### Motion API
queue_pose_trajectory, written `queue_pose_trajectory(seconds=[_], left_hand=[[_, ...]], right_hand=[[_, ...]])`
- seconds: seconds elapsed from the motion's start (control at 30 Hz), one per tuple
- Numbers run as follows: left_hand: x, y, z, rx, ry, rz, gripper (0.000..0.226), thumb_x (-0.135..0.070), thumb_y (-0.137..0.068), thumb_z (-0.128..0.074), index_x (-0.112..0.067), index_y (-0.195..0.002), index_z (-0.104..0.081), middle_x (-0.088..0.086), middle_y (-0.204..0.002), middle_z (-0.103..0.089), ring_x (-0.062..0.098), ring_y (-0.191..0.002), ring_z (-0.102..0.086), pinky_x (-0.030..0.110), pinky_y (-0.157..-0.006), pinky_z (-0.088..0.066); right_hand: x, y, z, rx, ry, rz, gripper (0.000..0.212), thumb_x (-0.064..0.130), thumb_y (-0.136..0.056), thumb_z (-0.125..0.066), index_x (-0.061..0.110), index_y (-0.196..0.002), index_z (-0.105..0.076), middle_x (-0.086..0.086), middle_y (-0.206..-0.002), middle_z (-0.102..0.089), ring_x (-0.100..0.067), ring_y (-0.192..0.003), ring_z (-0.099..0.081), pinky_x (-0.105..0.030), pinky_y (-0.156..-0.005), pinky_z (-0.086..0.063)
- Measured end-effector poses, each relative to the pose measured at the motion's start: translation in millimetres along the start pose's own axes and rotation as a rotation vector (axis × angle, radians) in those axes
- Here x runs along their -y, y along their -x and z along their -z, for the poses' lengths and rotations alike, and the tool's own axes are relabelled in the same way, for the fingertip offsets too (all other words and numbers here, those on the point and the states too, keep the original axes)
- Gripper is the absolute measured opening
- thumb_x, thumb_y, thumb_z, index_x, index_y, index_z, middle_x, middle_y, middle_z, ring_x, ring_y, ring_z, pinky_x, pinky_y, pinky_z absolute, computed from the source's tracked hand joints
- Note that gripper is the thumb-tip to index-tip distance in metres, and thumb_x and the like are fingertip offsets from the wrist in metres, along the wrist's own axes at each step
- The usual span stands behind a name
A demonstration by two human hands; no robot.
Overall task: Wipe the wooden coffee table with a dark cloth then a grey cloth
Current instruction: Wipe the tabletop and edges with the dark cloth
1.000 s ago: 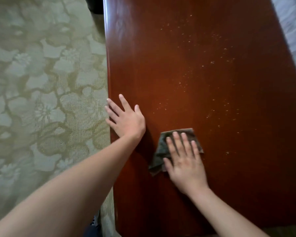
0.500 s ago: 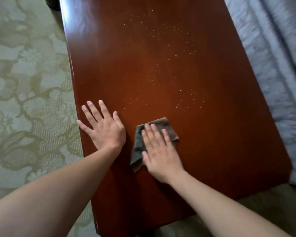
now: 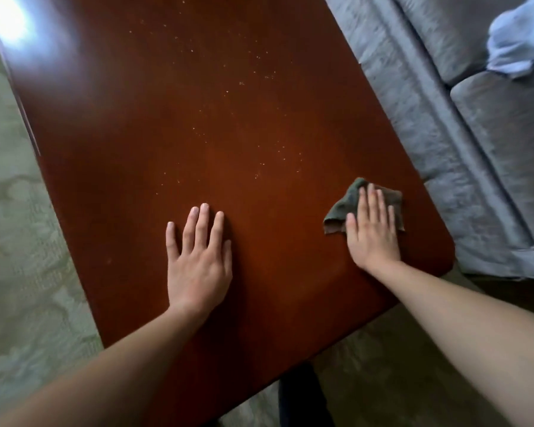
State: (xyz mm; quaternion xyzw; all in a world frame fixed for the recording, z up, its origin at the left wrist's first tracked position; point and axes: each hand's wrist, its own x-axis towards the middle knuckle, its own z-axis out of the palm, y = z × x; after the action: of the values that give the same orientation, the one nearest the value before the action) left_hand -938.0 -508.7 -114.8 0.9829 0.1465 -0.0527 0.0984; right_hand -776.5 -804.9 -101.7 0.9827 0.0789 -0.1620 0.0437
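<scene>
1. The right hand (image 3: 372,232) lies flat with straight fingers, pressing the dark cloth (image 3: 339,208) onto the wooden coffee table (image 3: 167,118) near its near-right corner.
2. The left hand (image 3: 198,260) rests flat near the near edge, fingers spread, holding nothing.
3. Pale crumbs (image 3: 259,118) dot the table's middle.

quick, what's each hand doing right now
Left hand: open, flat on the table, holding nothing.
Right hand: open, pressing the dark cloth.

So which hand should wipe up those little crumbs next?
The right hand. It presses the dark cloth flat on the table, and the crumbs lie farther up the table. The left hand rests bare on the wood, with no cloth.
</scene>
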Motion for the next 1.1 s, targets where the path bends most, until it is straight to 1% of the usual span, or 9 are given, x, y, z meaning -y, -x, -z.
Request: queue_pose_trajectory(seconds=[0.13, 0.27, 0.4, 0.47, 0.53, 0.67, 0.77, 0.87, 1.1], left_hand=[[-5.3, -5.7, 4.0, -0.023, 0.032, 0.067, 0.056, -0.043, -0.105, -0.028, -0.021, -0.155, -0.039, 0.008, -0.166, -0.031, 0.026, -0.158, -0.016, 0.057, -0.127, -0.008], [-38.3, -27.0, 6.0, -0.118, 0.185, 0.275, 0.041, -0.030, -0.096, -0.039, -0.014, -0.131, -0.054, 0.014, -0.147, -0.042, 0.036, -0.144, -0.030, 0.060, -0.123, -0.013], [-71.5, -47.9, 6.2, -0.154, 0.219, 0.350, 0.036, -0.024, -0.099, -0.044, -0.016, -0.133, -0.048, 0.013, -0.151, -0.033, 0.036, -0.144, -0.026, 0.058, -0.124, -0.010], [-98.4, -61.2, 1.7, -0.138, 0.208, 0.255, 0.037, -0.020, -0.101, -0.053, -0.015, -0.137, -0.047, 0.013, -0.155, -0.030, 0.035, -0.146, -0.024, 0.057, -0.124, -0.011], [-133.2, -78.0, -3.0, -0.119, 0.199, 0.195, 0.041, -0.022, -0.100, -0.055, -0.014, -0.140, -0.047, 0.013, -0.157, -0.029, 0.035, -0.147, -0.024, 0.058, -0.124, -0.013], [-198.7, -104.4, -12.1, -0.079, 0.188, 0.161, 0.043, -0.026, -0.103, -0.048, -0.016, -0.144, -0.044, 0.010, -0.158, -0.032, 0.030, -0.149, -0.025, 0.057, -0.125, -0.010], [-213.5, -110.4, -17.1, -0.057, 0.134, 0.198, 0.045, -0.028, -0.103, -0.042, -0.019, -0.147, -0.038, 0.007, -0.159, -0.028, 0.028, -0.151, -0.021, 0.056, -0.126, -0.007], [-214.4, -109.9, -17.4, -0.056, 0.109, 0.208, 0.045, -0.027, -0.102, -0.044, -0.018, -0.146, -0.039, 0.007, -0.159, -0.029, 0.028, -0.151, -0.021, 0.056, -0.126, -0.008], [-216.7, -113.2, -15.9, -0.042, 0.081, 0.225, 0.050, -0.033, -0.099, -0.029, -0.018, -0.145, -0.039, 0.007, -0.159, -0.029, 0.029, -0.151, -0.022, 0.055, -0.126, -0.008]], right_hand=[[35.1, 2.1, -2.1, -0.075, -0.085, -0.079, 0.076, 0.045, -0.102, -0.007, 0.004, -0.166, -0.011, -0.016, -0.174, -0.004, -0.032, -0.162, -0.004, -0.055, -0.130, -0.008], [69.1, 32.5, -12.8, -0.052, 0.055, 0.426, 0.070, 0.046, -0.106, -0.019, 0.013, -0.167, -0.009, -0.012, -0.174, 0.001, -0.030, -0.162, -0.001, -0.055, -0.130, -0.007], [39.9, 22.6, -6.7, -0.008, 0.044, 0.698, 0.069, 0.050, -0.106, -0.031, 0.025, -0.167, -0.011, -0.004, -0.176, -0.004, -0.023, -0.163, -0.001, -0.050, -0.131, -0.004], [0.3, -5.4, -4.1, -0.042, 0.061, 0.637, 0.069, 0.049, -0.104, -0.032, 0.024, -0.166, -0.019, -0.005, -0.175, -0.011, -0.023, -0.162, -0.009, -0.051, -0.130, -0.015], [-50.1, -38.9, 2.4, -0.080, 0.042, 0.407, 0.068, 0.048, -0.103, -0.030, 0.020, -0.165, -0.024, -0.007, -0.174, -0.016, -0.026, -0.161, -0.018, -0.055, -0.126, -0.025], [-170.4, -58.2, 13.3, 0.050, -0.044, 0.008, 0.072, 0.055, -0.105, -0.009, 0.021, -0.168, -0.006, -0.011, -0.174, -0.018, -0.030, -0.159, -0.023, -0.052, -0.126, -0.025], [-215.0, -29.2, 6.6, 0.111, -0.052, 0.032, 0.079, 0.059, -0.102, 0.008, 0.017, -0.168, -0.003, -0.007, -0.175, -0.011, -0.020, -0.162, 0.002, -0.051, -0.131, -0.009], [-201.7, -16.3, -1.6, 0.090, -0.101, 0.020, 0.076, 0.053, -0.105, -0.003, 0.009, -0.167, -0.004, -0.008, -0.175, 0.003, -0.021, -0.162, 0.006, -0.051, -0.131, -0.012], [-100.5, -92.7, 24.6, -0.039, -0.110, 0.049, 0.076, 0.050, -0.106, -0.020, 0.003, -0.165, -0.014, -0.016, -0.174, -0.012, -0.034, -0.160, -0.017, -0.057, -0.123, -0.025]])
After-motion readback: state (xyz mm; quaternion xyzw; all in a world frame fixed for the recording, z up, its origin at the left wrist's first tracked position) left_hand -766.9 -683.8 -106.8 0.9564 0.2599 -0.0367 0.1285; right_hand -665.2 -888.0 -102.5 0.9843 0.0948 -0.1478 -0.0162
